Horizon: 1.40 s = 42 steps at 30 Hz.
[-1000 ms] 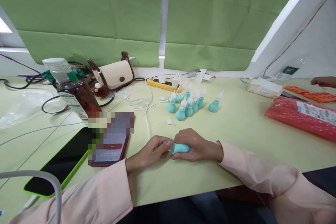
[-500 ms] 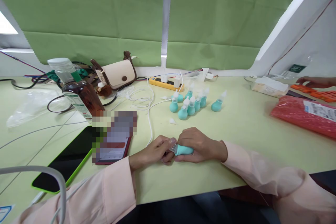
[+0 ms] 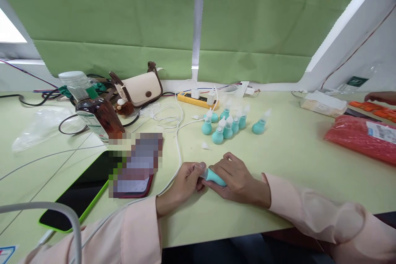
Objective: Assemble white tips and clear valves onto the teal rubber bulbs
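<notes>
The turquoise squeeze bulb point(image 3: 216, 177) is between the person's two hands, just above the near part of the pale green table point(image 3: 297, 156). Half a second ago it lay almost level; now it slants, its rounded end dipping toward the right palm. The right hand point(image 3: 235, 180) is curled closed around the bulb's body, thumb beneath, and one finger now arches up higher than it did. The left hand point(image 3: 188, 178) has thumb and fingers pinched together on the clear nozzle point(image 3: 203, 172), which shows less than before, mostly covered by the thumb. The standing turquoise bulbs point(image 3: 228, 130) beyond the hands have kept their arrangement: a close cluster, one of them lying on its side, and a single one a little apart to the right. The small white tip point(image 3: 206, 146) also lies as it did, between cluster and hands. At the right edge, a co-worker's hand point(image 3: 382, 97), which reached over the orange pieces point(image 3: 369, 108), has drawn back toward their far end and is partly cut off.
</notes>
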Each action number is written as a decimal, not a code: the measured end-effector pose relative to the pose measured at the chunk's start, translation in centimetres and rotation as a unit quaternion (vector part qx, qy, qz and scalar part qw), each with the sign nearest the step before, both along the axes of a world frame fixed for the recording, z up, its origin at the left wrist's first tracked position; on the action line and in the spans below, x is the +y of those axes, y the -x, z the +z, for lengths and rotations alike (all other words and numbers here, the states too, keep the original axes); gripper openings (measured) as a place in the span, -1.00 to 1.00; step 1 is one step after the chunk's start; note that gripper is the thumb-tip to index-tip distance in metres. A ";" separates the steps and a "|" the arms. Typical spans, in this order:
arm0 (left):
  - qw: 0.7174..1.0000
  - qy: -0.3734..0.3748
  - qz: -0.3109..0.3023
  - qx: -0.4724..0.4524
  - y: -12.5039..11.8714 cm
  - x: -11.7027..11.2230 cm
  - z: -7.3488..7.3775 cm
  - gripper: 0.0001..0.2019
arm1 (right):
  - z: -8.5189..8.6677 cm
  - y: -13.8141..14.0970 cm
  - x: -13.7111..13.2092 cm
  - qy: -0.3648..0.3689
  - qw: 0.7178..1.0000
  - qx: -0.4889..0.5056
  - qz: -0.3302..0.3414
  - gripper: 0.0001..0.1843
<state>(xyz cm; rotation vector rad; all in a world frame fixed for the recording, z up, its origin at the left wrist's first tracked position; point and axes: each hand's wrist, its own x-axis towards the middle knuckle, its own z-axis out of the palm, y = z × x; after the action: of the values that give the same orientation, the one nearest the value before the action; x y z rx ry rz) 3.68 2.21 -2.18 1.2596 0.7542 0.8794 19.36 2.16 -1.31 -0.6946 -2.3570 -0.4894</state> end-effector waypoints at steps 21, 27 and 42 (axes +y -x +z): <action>0.985 0.147 -0.010 -0.089 1.0 0.0 1.0 -0.59 | 1.1 -1.6 2.2 0.026 0.989 0.083 0.124 -0.80; 0.998 0.055 0.023 -0.030 1.1 0.2 1.0 -0.69 | 0.9 -2.8 5.0 0.137 0.975 0.150 -0.086 -0.82; 0.999 -0.018 -0.008 0.046 1.3 0.0 1.2 -0.65 | 2.1 -2.6 1.5 -0.031 0.994 0.077 0.064 -0.60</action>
<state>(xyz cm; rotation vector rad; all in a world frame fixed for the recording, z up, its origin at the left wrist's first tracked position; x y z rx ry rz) 2.35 2.25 -0.95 1.3445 0.8033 0.8285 21.92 3.68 0.77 -0.5284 -2.2150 -0.4355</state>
